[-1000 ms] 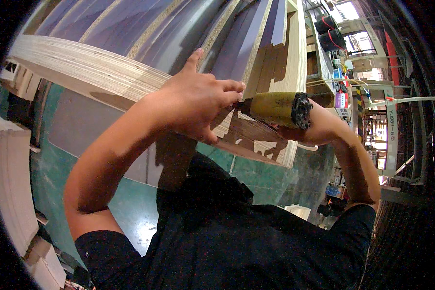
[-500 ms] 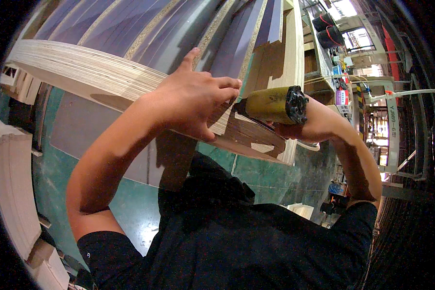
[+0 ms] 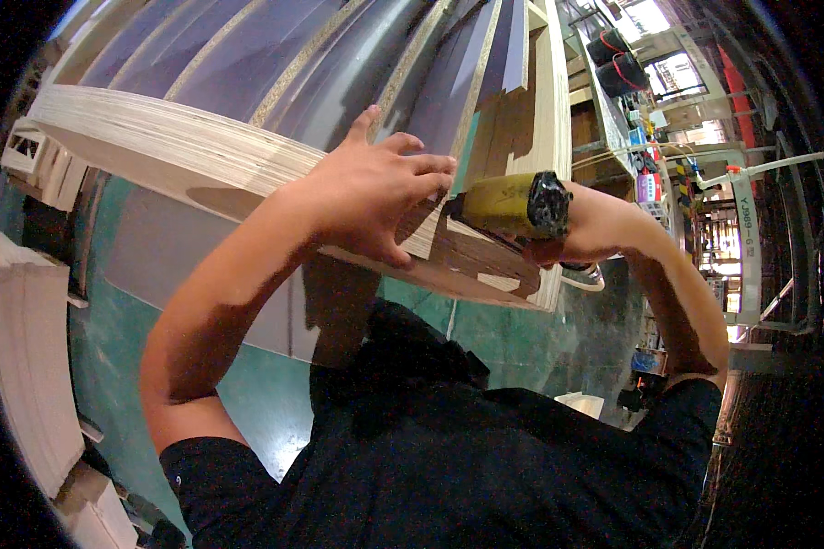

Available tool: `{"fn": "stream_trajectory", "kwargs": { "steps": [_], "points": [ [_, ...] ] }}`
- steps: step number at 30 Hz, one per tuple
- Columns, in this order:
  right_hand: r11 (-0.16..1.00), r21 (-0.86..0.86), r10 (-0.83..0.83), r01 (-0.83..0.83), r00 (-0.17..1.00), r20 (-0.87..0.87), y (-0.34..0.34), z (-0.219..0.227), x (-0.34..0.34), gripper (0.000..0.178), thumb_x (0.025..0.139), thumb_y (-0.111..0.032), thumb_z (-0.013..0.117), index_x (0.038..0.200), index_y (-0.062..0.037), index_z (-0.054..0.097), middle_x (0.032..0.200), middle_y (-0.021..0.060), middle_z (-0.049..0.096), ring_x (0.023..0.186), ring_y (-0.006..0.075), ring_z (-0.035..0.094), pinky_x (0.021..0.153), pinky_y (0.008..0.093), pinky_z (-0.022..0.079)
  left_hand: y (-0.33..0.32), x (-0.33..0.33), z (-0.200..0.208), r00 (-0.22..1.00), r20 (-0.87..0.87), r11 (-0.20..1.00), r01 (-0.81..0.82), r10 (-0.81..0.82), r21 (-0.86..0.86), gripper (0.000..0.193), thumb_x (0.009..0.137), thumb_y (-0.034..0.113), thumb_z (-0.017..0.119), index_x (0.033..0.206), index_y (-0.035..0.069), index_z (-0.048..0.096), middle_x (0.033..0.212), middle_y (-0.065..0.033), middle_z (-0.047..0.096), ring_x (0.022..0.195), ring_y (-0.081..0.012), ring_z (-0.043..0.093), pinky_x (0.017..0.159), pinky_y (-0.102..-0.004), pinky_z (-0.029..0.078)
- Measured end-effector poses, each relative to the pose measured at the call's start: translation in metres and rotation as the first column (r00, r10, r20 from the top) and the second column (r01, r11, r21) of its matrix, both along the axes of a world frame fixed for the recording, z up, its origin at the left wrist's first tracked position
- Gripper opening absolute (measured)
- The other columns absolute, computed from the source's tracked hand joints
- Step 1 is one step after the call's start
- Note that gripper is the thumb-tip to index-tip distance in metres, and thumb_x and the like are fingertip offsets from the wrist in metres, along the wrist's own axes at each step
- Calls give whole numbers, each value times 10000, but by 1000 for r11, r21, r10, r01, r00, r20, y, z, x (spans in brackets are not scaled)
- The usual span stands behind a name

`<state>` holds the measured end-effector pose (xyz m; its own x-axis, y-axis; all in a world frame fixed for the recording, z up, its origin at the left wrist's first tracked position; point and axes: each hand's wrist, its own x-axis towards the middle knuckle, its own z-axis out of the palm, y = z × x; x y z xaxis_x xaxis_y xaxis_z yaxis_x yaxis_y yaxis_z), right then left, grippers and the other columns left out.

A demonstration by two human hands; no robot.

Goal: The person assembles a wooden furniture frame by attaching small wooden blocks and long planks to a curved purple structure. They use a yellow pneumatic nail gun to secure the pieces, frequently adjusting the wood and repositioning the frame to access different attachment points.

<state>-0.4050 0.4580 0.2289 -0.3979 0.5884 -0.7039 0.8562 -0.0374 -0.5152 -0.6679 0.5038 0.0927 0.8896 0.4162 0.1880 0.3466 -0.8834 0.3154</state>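
My left hand [image 3: 366, 192] lies with fingers spread over the edge of a layered pale wooden frame [image 3: 201, 137]. Its fingertips reach toward the nose of a nail gun [image 3: 499, 203], an olive-yellow tool with a black end cap. My right hand [image 3: 600, 224] is wrapped round that tool's grip, mostly hidden behind its body. The nose points left, close against the frame near my left fingers; whether it touches the wood is hard to tell. Chipboard strips [image 3: 307, 64] and grey-violet panels [image 3: 238, 69] run away from the frame's edge.
Stacked pale boards [image 3: 27, 357] stand at the left. A grey sheet [image 3: 165, 242] lies low beneath the frame, above the green floor [image 3: 522, 348]. Black round containers [image 3: 618, 62] and small boxes [image 3: 648, 188] sit on a bench at the far right.
The whole view has shifted slightly. Both hands keep their places at the frame's edge, and the nail gun's rear has tilted a little in my right hand.
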Motion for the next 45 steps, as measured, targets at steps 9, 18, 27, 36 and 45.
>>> {"fn": "stream_trajectory", "kwargs": {
  "steps": [9, 18, 27, 36, 45],
  "points": [
    [987, 161, -14, -8, 991, 135, -1, 20, -15, 415, 776, -67, 756, 1181, -59, 666, 925, 48, 706, 731, 118, 639, 655, 293, 526, 25, -79, 4, 990, -12, 984, -141, 143, 107, 1157, 492, 463, 951, 1494, 136, 474, 1649, -63, 313, 1498, -343, 311, 1184, -598, 270],
    [981, 180, -74, 73, 997, -6, 28, 24, -84, 335, 847, -158, 806, 1134, -43, 678, 826, -6, 687, 589, 86, 578, 541, 257, 479, 38, -81, -3, 997, 55, 998, -59, 61, -34, 1046, 478, 426, 940, 1394, 108, 547, 1595, -43, 412, 1436, -309, 412, 1140, -490, 359],
    [983, 159, 95, -89, 995, -30, 46, -2, -102, 299, 892, -86, 746, 1175, -54, 658, 924, 8, 692, 659, 94, 599, 562, 278, 503, 44, -77, -14, 995, 90, 999, -30, 31, -15, 887, 525, 440, 888, 1296, 108, 603, 1450, 8, 563, 1132, -220, 653, 930, -457, 440],
    [991, 102, 79, -83, 996, 41, 51, -5, -108, 420, 886, -126, 688, 1299, -83, 625, 1202, 137, 701, 1091, 243, 647, 969, 382, 505, 38, -77, -2, 998, 3, 997, -69, 69, -30, 881, 533, 458, 899, 1294, 119, 612, 1383, 42, 596, 1099, -189, 666, 922, -461, 426],
    [964, 204, 180, -172, 984, -20, 49, -11, -92, 333, 933, -175, 740, 1228, -54, 645, 922, 18, 698, 650, 93, 583, 556, 272, 490, 48, -70, -28, 989, 134, 998, -64, 60, 26, 888, 534, 459, 912, 1288, 100, 610, 1404, -23, 598, 1129, -235, 660, 1008, -503, 417]
  ]
}}
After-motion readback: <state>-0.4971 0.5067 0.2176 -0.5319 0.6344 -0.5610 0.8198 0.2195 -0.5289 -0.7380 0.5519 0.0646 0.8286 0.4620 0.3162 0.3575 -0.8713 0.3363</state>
